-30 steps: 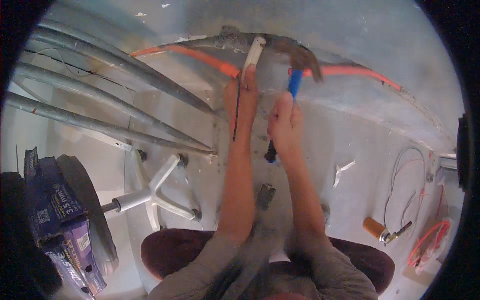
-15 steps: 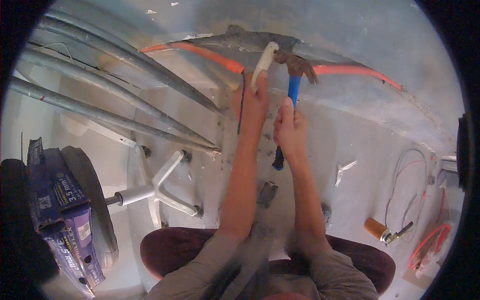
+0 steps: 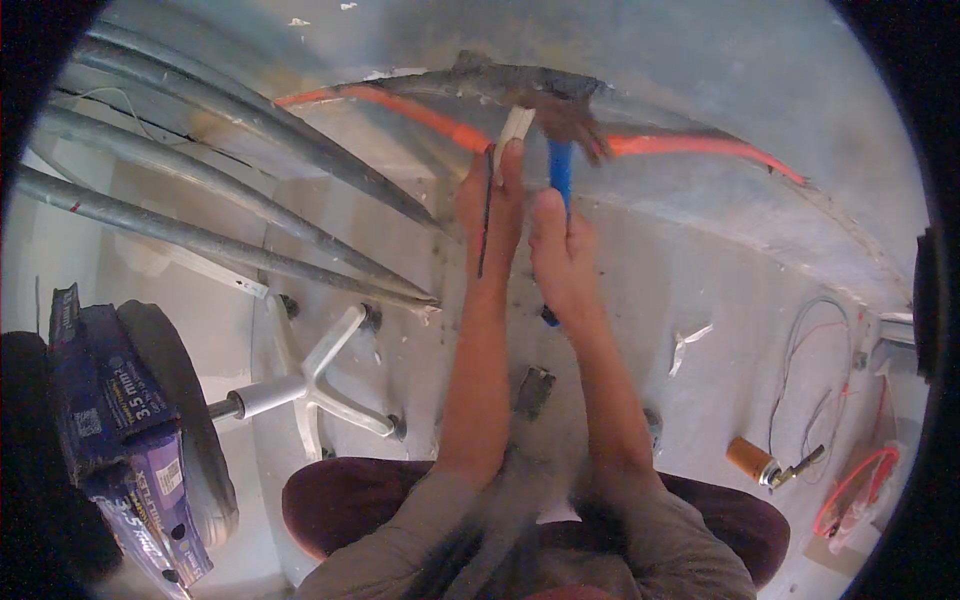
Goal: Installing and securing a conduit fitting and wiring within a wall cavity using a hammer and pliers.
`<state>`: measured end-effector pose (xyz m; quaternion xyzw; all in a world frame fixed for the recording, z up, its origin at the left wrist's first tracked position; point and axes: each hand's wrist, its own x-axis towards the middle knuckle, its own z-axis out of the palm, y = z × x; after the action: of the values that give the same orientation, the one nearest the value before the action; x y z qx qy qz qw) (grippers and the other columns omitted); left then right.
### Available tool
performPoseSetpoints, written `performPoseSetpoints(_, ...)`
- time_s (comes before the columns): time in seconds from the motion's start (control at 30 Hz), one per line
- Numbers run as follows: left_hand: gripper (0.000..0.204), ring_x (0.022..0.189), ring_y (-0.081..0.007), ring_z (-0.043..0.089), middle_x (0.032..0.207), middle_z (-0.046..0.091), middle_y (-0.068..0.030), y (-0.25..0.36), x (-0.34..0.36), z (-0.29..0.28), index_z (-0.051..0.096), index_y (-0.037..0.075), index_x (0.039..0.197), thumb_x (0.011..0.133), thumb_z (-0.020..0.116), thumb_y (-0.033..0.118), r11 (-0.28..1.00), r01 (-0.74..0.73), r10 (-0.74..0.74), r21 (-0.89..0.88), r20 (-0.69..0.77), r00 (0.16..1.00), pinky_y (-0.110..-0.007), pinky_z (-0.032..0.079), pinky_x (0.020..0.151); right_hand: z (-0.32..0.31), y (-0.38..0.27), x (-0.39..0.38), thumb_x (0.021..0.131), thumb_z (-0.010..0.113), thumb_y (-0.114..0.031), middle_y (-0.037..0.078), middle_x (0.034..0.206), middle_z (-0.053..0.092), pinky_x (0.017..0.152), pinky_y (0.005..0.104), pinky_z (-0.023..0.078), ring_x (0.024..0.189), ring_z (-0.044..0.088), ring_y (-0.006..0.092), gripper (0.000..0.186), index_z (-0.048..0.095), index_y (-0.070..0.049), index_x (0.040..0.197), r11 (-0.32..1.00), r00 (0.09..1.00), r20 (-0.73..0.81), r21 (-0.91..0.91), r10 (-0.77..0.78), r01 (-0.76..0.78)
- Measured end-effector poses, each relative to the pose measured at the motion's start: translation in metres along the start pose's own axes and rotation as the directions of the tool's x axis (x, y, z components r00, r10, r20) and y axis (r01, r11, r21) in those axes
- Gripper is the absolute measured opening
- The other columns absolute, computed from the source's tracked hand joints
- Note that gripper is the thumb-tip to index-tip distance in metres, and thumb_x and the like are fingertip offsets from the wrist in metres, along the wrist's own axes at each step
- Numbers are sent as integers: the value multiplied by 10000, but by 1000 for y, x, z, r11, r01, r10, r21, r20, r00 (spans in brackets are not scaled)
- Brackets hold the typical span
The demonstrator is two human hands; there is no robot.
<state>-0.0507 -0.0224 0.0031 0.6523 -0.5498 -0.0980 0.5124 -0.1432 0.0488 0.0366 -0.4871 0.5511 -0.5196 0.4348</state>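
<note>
A claw hammer with a blue handle (image 3: 560, 172) is in my right hand (image 3: 563, 247), whose fingers wrap round the grip. Its rusty brown head, smeared by motion, is up beside the top of a short pale stick-like piece (image 3: 515, 132); whether they touch I cannot tell. My left hand (image 3: 490, 200) grips that pale piece, its upper end leaning right. A thin dark rod (image 3: 486, 215) lies along the left hand and wrist; what holds it is hidden. Behind both hands, orange corrugated conduit (image 3: 440, 125) runs along a rough chiselled groove (image 3: 480, 72) in the wall.
Several grey pipes (image 3: 250, 200) slant in from the upper left. Below them is an upturned chair with a white star base (image 3: 310, 385), beside purple boxes (image 3: 120, 400). At right lie an orange canister with a torch head (image 3: 752, 460), looped grey cable (image 3: 795, 340) and a red coil (image 3: 850, 490).
The hammer and my right hand have moved left and slightly up. My left hand has shifted a little left, and the pale piece's top end sits lower.
</note>
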Motion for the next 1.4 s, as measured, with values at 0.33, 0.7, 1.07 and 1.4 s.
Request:
performPoseSetpoints(0.33,501,678,-456,645,698,632,-250,1,8,-3,630,-14,1005,1002,537,478,995,102,-102,8,179,979,-504,476,586,-9,9,3,1037,464,-507,-56,594,431,427,264,326,480,408,72,482,415,-159,708,971,986,-45,189,160,-149)
performPoseSetpoints(0.7,515,663,-430,642,699,626,-240,0,9,2,627,-20,936,996,551,486,998,68,-66,-7,132,989,-476,472,586,5,43,9,1030,463,-531,-50,555,399,394,270,312,427,392,78,486,434,-157,722,995,982,-160,52,95,-88)
performPoseSetpoints(1.07,591,807,-394,652,825,641,-253,34,-3,4,616,-33,1023,1003,498,545,973,74,-52,-220,106,993,-461,484,701,-20,14,-12,1042,436,-534,-38,554,386,386,266,315,424,386,77,512,404,-134,724,938,976,-60,294,209,-182)
performPoseSetpoints(1.4,550,817,-416,678,884,669,-272,32,-8,-16,642,-21,1143,988,544,498,982,125,-143,141,125,982,-474,515,680,-29,2,-9,1027,442,-575,-42,561,381,388,259,321,429,376,74,527,412,-137,735,926,969,-47,309,241,-215)
